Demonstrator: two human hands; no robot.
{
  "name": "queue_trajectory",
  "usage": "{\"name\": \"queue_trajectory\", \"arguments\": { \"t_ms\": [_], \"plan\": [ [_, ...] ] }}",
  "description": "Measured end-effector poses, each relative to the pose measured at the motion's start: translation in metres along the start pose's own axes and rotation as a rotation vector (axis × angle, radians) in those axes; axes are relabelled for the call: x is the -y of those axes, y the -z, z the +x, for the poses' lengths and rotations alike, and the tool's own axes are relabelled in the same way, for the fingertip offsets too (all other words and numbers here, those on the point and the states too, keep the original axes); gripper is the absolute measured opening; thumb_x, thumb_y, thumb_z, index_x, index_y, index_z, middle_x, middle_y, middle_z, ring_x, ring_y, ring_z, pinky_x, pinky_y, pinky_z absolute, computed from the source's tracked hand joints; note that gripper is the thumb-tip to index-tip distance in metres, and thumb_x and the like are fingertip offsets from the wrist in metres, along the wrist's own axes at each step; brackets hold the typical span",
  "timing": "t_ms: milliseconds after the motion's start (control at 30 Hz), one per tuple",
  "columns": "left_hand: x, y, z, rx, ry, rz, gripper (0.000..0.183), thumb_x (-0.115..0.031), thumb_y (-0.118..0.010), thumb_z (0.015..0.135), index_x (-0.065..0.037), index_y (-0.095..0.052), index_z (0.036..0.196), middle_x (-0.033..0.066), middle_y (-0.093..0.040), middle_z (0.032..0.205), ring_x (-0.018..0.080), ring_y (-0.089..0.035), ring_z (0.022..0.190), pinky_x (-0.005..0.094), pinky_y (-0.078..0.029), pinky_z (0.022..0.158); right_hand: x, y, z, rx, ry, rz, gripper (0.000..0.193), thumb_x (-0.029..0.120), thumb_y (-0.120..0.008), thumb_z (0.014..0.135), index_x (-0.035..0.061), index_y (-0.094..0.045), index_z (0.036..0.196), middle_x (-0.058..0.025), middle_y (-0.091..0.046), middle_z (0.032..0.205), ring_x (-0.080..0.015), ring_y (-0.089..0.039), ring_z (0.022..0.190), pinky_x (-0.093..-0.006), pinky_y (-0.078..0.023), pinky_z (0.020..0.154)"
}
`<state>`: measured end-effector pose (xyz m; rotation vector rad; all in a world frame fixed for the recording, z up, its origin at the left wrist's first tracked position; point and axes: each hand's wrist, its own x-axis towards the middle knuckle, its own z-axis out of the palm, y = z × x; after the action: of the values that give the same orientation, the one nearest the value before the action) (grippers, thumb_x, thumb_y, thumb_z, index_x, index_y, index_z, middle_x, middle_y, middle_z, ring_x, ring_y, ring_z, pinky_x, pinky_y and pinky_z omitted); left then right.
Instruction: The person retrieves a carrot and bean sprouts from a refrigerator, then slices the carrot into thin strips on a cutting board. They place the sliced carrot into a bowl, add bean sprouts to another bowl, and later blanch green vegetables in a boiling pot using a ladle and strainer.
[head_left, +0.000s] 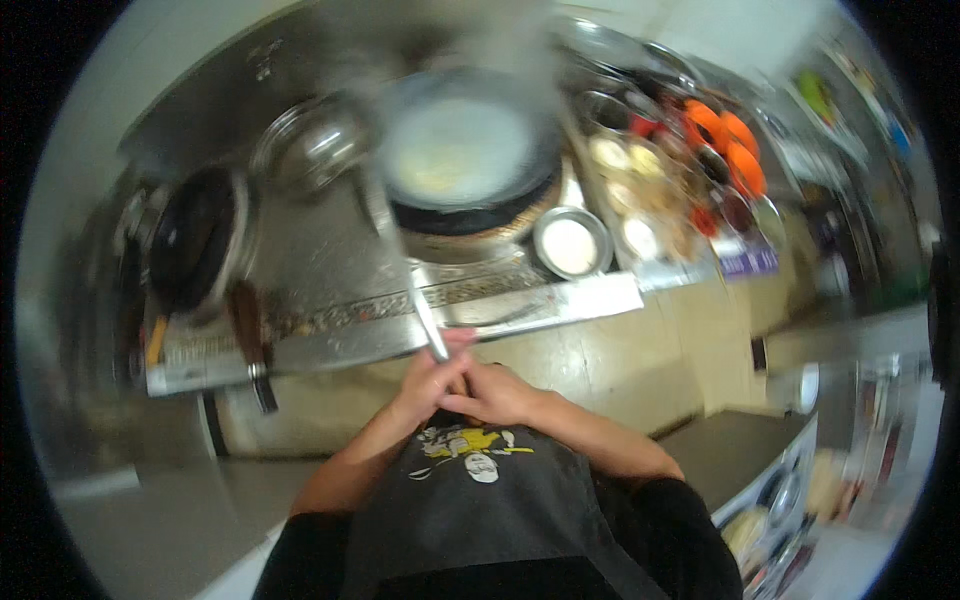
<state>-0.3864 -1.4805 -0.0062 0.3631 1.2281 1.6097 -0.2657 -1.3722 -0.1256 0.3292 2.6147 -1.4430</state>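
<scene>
My left hand (428, 384) and my right hand (500, 394) meet in front of my apron, at the stove's front edge. The left fingers stretch up and to the right. Some right fingers reach across against the left hand; others are hidden. A long metal handle (412, 280) runs from beside the wok (480, 205) down to the left hand, its end overlapping it. Whether they touch, I cannot tell. Cloudy pale liquid fills the steaming wok, with something yellowish in it. A shiny metal bowl-shaped vessel (310, 150) is to its left; the handle's far end is unclear.
Left on the counter is a dark pan (200, 240), near a dark-handled tool (250, 335). A small metal pot (573, 243) with white contents stands right of the wok. Farther right are several seasoning containers (640, 190) and orange containers (742, 165). Tiled floor (600, 370) shows below.
</scene>
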Motion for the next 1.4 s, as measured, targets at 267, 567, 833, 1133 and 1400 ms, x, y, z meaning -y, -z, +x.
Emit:
{"name": "queue_trajectory", "arguments": {
  "t_ms": [267,567,833,1133,1400],
  "plan": [
    [0.056,0.232,0.015,-0.520,0.310,-0.012,0.013,-0.006,-0.055,0.082,0.005,-0.057,0.089,0.0093,-0.057,0.089,0.0214,-0.058,0.083,0.0330,-0.051,0.071,-0.002,-0.026,-0.121,-0.427,-0.517,-0.078,0.046,0.030,-0.061,0.086,0.0037,-0.054,0.123,-0.0204,-0.065,0.106,-0.0393,-0.062,0.096,-0.0486,-0.051,0.080],
    [0.059,0.266,0.006,-0.578,0.242,1.119,0.026,-0.028,-0.056,0.087,-0.002,-0.059,0.082,0.0134,-0.056,0.077,0.0306,-0.056,0.071,0.0458,-0.048,0.064,-0.039,-0.274,-0.409,-0.432,-1.320,0.212,0.032,0.027,-0.052,0.085,0.0010,-0.069,0.094,-0.0216,-0.068,0.099,-0.0372,-0.065,0.093,-0.0486,-0.051,0.078],
    [0.087,0.226,0.028,-0.416,-0.880,1.987,0.028,-0.022,-0.062,0.083,0.001,-0.061,0.098,0.0199,-0.063,0.094,0.0360,-0.061,0.089,0.0456,-0.047,0.078,-0.074,-0.502,-0.535,-0.522,-1.566,0.886,0.019,0.015,-0.058,0.085,-0.0009,-0.068,0.079,-0.0150,-0.067,0.074,-0.0245,-0.063,0.060,-0.0405,-0.051,0.055],
    [0.268,-0.140,-0.085,0.605,-0.417,1.502,0.020,-0.006,-0.056,0.079,-0.001,-0.058,0.099,0.0117,-0.059,0.084,0.0241,-0.058,0.076,0.0334,-0.048,0.076,0.049,-0.379,-0.686,-1.076,-1.426,1.146,0.021,0.017,-0.055,0.083,-0.0008,-0.065,0.085,-0.0104,-0.066,0.072,-0.0199,-0.064,0.060,-0.0347,-0.052,0.055],
    [0.351,-0.335,-0.123,0.894,-0.237,1.441,0.022,-0.004,-0.057,0.084,-0.001,-0.059,0.105,0.0110,-0.063,0.088,0.0208,-0.060,0.081,0.0329,-0.048,0.078,-0.023,-0.321,-0.811,-1.448,-1.338,0.889,0.029,0.022,-0.055,0.083,0.0005,-0.065,0.100,-0.0166,-0.067,0.090,-0.0269,-0.066,0.078,-0.0384,-0.052,0.070]
  ]
}}
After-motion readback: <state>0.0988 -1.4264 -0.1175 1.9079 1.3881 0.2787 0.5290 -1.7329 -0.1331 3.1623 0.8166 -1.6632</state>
